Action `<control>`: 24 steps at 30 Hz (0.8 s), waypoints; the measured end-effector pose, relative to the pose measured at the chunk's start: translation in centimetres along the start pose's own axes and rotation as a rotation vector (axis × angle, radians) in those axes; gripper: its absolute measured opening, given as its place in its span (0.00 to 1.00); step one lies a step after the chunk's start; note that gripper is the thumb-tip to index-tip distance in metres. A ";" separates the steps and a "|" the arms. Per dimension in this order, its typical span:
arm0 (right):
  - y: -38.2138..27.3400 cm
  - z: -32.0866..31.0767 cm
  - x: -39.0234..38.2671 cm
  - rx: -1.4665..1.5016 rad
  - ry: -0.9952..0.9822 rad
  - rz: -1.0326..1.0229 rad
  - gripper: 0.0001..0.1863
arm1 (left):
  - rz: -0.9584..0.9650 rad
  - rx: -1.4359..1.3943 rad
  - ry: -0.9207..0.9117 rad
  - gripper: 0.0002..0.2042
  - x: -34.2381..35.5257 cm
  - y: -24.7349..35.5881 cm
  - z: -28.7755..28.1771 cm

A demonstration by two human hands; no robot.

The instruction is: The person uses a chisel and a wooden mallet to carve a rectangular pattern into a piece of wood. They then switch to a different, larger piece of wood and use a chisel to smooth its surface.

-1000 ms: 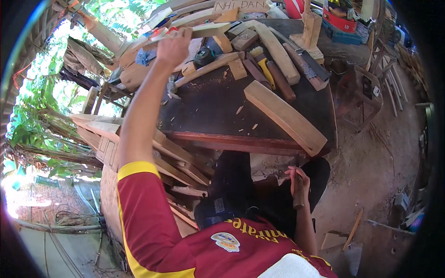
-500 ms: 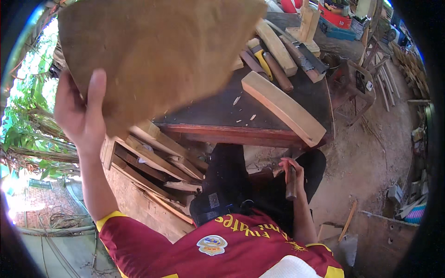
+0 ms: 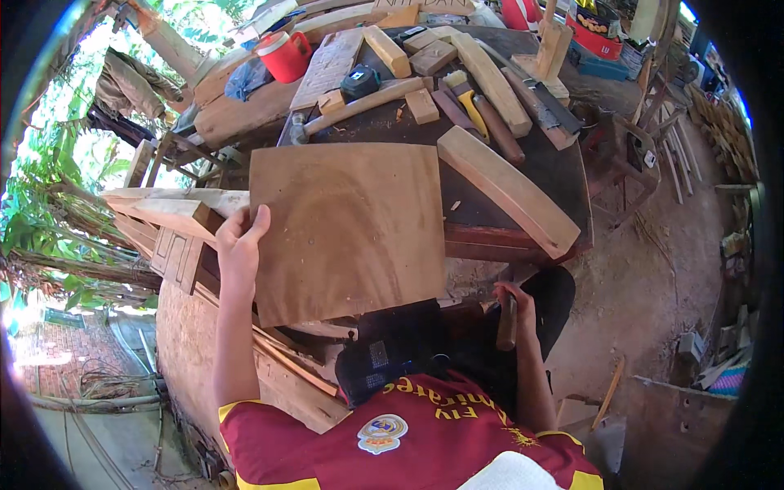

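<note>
My left hand grips the left edge of a thin, squarish brown wooden board, held over the near side of the dark table. My right hand is closed on a wooden handle below the table's front edge; the tool's far end is hard to make out. A thick light wooden bar lies beside the board on the tabletop. Behind are a hammer, a black tape measure, several wood blocks and a yellow-handled tool.
A red jug stands at the back left. Stacked planks lie left of the table. A wooden stool stands to the right on a dirt floor. A red tray sits on a blue box at the back right.
My left hand has brought the board from high at the back down toward me, now upright and lower beside the wooden bar. My right hand still holds the handle.
</note>
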State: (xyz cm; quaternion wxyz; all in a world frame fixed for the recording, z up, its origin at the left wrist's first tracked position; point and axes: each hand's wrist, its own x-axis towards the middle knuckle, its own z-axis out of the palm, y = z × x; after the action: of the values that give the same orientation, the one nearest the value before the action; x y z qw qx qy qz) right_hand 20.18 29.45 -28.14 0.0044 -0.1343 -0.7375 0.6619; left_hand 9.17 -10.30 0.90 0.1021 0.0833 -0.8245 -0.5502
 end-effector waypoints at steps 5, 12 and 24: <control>-1.9 0.3 -0.3 -0.097 -0.038 0.050 0.12 | -0.365 -0.279 -0.009 0.13 -2.0 -3.1 -0.3; -6.1 -0.2 -2.4 -0.119 0.066 -0.082 0.11 | -0.658 -0.588 -0.168 0.18 -5.4 -5.5 3.7; -14.8 -12.1 -3.7 0.063 0.106 -0.600 0.15 | -0.794 -0.833 -0.249 0.24 -3.2 -6.3 6.8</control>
State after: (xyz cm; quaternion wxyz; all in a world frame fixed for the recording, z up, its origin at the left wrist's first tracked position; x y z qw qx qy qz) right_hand 23.17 39.14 -11.55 0.2424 0.0550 -0.7220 0.6457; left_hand 10.67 -5.81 -7.67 -0.1854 0.2732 -0.4502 -0.8296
